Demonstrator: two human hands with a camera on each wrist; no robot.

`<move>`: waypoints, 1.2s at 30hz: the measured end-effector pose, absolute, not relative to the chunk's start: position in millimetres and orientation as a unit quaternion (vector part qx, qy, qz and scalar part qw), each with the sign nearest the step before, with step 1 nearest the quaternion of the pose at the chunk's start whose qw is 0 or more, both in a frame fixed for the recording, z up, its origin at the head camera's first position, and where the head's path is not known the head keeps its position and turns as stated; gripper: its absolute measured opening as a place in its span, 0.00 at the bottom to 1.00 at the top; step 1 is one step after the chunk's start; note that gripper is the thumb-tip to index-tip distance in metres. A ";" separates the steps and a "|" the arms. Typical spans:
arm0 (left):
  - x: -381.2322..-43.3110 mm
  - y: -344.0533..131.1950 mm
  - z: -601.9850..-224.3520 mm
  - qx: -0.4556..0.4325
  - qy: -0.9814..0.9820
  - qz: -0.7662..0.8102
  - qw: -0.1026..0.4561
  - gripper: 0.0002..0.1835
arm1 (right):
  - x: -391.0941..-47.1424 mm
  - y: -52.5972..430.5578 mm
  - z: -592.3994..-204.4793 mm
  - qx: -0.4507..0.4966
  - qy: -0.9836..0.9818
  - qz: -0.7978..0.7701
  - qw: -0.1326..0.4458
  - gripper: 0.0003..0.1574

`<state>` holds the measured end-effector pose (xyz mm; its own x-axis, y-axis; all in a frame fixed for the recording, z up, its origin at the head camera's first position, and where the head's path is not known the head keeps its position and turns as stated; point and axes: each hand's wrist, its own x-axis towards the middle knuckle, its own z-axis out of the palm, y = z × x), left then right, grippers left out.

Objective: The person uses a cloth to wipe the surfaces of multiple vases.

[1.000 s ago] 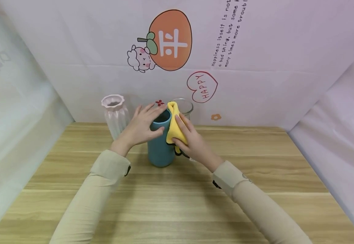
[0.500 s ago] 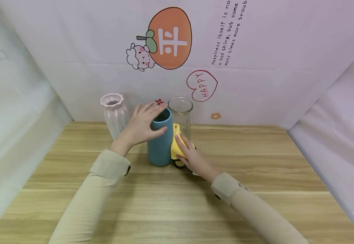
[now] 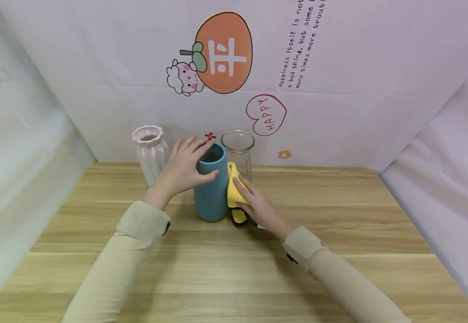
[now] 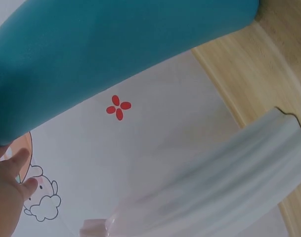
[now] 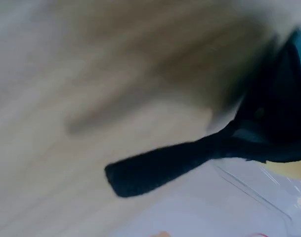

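A tall blue vase [image 3: 211, 193] stands upright on the wooden table. My left hand [image 3: 183, 168] holds it near the top, thumb across the front and fingers at the far side of the rim; in the left wrist view the fingertips [image 4: 21, 157] are right at its mouth end. With my right hand [image 3: 260, 206] I grip a folded yellow cloth [image 3: 235, 190] edged in black, against the vase's right side. Its lower flap hangs beside the vase's base. Close up in the right wrist view is the dark edging [image 5: 155, 168].
A clear glass vase [image 3: 238, 148] stands behind the cloth, partly hidden. Left of my left hand is a pale pink fluted vase [image 3: 149, 148]. A white printed backdrop [image 3: 339, 125] rises at the table's far edge [image 3: 318, 168], with white sheeting along both sides.
My right hand has slid the cloth from near the blue vase's rim down its right side, uncovering the glass vase's rim. My left hand stays at the top, with its fingers shifted slightly left.
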<state>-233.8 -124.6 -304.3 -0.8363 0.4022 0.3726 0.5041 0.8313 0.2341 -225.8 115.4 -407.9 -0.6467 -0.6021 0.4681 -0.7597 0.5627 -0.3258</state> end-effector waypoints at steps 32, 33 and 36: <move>-237.3 -123.4 -297.6 -0.247 -0.946 -0.190 0.087 0.43 | -223.8 119.0 -423.7 0.356 -0.915 0.183 0.057 0.46; -237.0 -123.4 -298.1 -0.245 -0.946 -0.190 0.093 0.43 | -223.3 120.4 -426.3 0.358 -0.916 0.176 0.052 0.46; -236.1 -123.1 -300.1 -0.239 -0.946 -0.191 0.106 0.43 | -222.7 122.8 -428.9 0.359 -0.915 0.176 0.051 0.46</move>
<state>-236.1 -123.1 -300.1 -0.8633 0.4119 0.2916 0.4928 0.8125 0.3115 -222.7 122.8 -428.9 -0.7368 -0.6396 0.2191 -0.6753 0.6803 -0.2850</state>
